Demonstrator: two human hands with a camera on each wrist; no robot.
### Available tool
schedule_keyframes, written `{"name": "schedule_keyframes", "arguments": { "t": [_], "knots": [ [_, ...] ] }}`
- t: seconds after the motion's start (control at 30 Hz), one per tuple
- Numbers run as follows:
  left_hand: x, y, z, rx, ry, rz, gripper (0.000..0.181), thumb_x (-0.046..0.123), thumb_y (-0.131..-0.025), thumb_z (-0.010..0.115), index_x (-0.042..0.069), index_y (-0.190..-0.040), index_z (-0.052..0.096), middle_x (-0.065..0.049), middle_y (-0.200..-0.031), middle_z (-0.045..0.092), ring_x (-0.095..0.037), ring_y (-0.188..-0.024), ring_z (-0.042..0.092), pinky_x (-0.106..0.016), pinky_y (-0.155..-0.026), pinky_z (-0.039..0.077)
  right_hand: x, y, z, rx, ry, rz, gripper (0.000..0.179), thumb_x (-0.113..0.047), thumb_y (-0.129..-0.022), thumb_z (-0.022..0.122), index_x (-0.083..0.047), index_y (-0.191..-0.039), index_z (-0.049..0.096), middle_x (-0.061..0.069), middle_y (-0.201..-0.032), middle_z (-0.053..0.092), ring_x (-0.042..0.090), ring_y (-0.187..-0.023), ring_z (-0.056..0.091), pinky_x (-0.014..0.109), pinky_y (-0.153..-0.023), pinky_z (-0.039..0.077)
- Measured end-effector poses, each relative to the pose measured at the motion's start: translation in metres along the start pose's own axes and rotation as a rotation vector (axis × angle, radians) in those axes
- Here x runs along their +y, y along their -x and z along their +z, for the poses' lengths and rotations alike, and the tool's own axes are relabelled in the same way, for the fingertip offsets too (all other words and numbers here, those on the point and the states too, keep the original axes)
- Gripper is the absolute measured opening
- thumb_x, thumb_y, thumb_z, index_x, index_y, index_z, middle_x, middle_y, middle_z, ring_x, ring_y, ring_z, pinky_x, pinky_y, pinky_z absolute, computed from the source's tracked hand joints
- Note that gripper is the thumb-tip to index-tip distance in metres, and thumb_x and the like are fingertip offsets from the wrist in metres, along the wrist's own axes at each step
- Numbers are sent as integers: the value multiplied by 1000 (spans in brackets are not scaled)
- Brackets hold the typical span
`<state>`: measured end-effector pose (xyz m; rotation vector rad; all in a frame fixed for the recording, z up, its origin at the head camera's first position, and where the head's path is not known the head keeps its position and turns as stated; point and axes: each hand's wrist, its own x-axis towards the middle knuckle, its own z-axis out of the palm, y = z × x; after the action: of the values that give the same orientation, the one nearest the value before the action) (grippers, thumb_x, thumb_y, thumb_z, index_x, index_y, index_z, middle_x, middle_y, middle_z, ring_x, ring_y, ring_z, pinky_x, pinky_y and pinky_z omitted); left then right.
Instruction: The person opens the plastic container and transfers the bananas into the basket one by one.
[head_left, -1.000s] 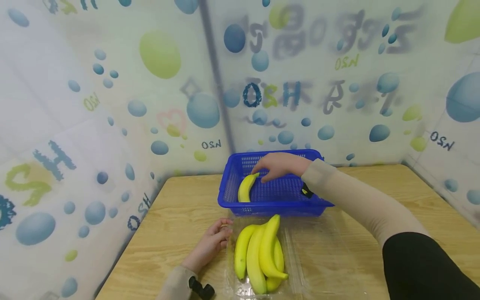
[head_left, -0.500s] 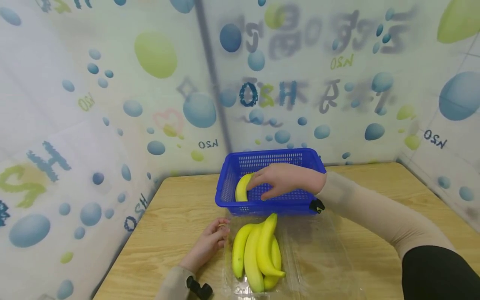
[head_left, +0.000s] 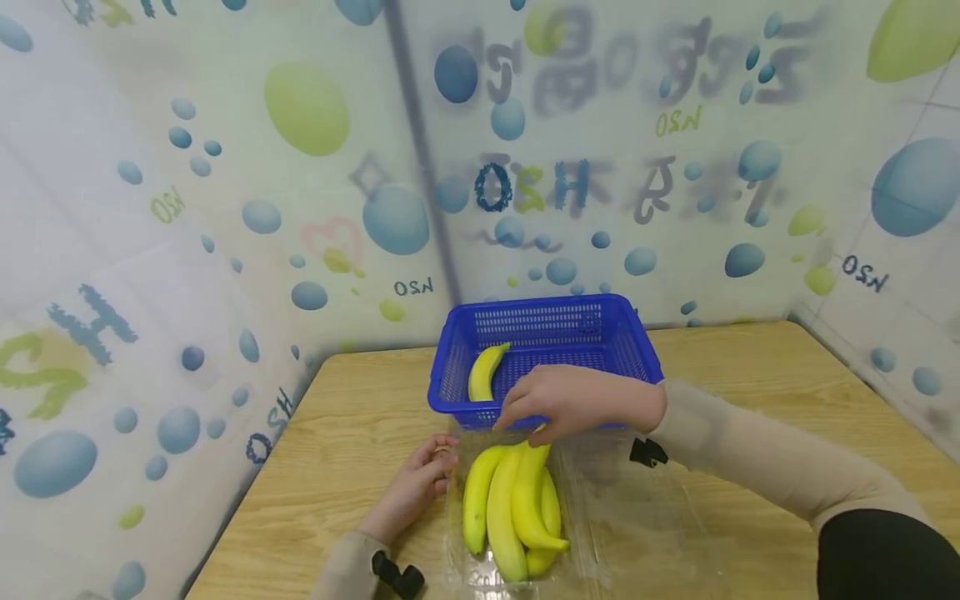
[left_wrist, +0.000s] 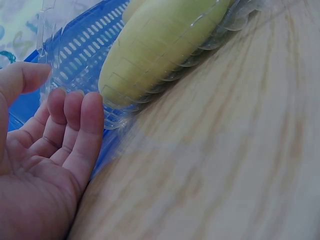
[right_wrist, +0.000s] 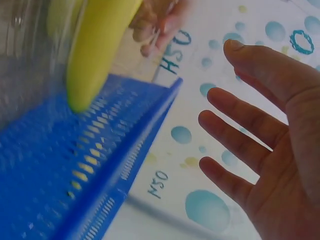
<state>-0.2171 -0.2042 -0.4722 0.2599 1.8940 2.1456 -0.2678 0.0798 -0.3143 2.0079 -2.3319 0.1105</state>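
Note:
My right hand [head_left: 577, 402] hangs over the near rim of the blue plastic basket [head_left: 540, 322], just above the stem end of several yellow bananas [head_left: 504, 508]. Its fingers are spread with nothing between them in the right wrist view [right_wrist: 270, 135]. The bananas lie together in the left half of a clear plastic clamshell box [head_left: 637, 517]. One single banana [head_left: 486, 371] rests inside the basket at the left. My left hand [head_left: 418, 485] lies at the box's left side, fingers loosely bent, fingertips right at the clear wall [left_wrist: 112, 120].
The basket stands behind the box, near the back of the wooden table [head_left: 330, 467]. The box's unfolded lid half spreads to the right. A white curtain [head_left: 660, 92] printed with blue and green bubbles surrounds the table at the back and sides.
My right hand has moved out of the basket toward me, away from the single banana, and is now over the stems of the bananas in the box. My left hand has stayed put.

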Motion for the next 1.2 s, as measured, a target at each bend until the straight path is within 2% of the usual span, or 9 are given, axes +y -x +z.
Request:
{"name": "schedule_keyframes", "arguments": {
  "t": [0.2,0.4,0.57,0.9,1.2],
  "knots": [
    [1,-1,0,3,-4,4,29,8,-96,53,2,-122,43,1,-82,44,-10,-67,41,-20,-60,37,-12,-3,21,-70,-7,-3,44,-26,-83,77,-23,-125,65,-9,-117,64,7,-107,58,27,-92,46],
    [-1,0,-1,-10,-11,-6,28,9,-97,53,1,-122,42,1,-83,44,-10,-68,42,-21,-61,38,-20,-4,40,-112,13,-45,43,-25,-83,77,-26,-124,65,-10,-115,64,5,-104,58,22,-90,45],
    [0,-1,-2,-17,-6,4,28,7,-97,52,0,-122,42,2,-83,44,-9,-68,42,-20,-61,39,-22,0,50,-121,72,-73,42,-24,-82,77,-30,-123,66,-11,-115,64,5,-106,57,26,-92,44],
    [1,-1,-3,-16,-13,15,33,7,-97,51,-5,-124,38,2,-82,44,-10,-67,42,-20,-61,39,-22,1,65,-98,114,-104,44,-22,-78,79,-32,-120,67,-11,-115,63,4,-106,57,26,-89,44],
    [-1,-1,-2,-4,-8,3,30,9,-96,53,-1,-122,41,1,-82,44,-10,-68,42,-21,-61,39,-22,-1,70,-89,121,-125,41,-18,-82,76,-32,-120,68,-12,-114,64,4,-105,57,26,-88,44]
  ]
}}
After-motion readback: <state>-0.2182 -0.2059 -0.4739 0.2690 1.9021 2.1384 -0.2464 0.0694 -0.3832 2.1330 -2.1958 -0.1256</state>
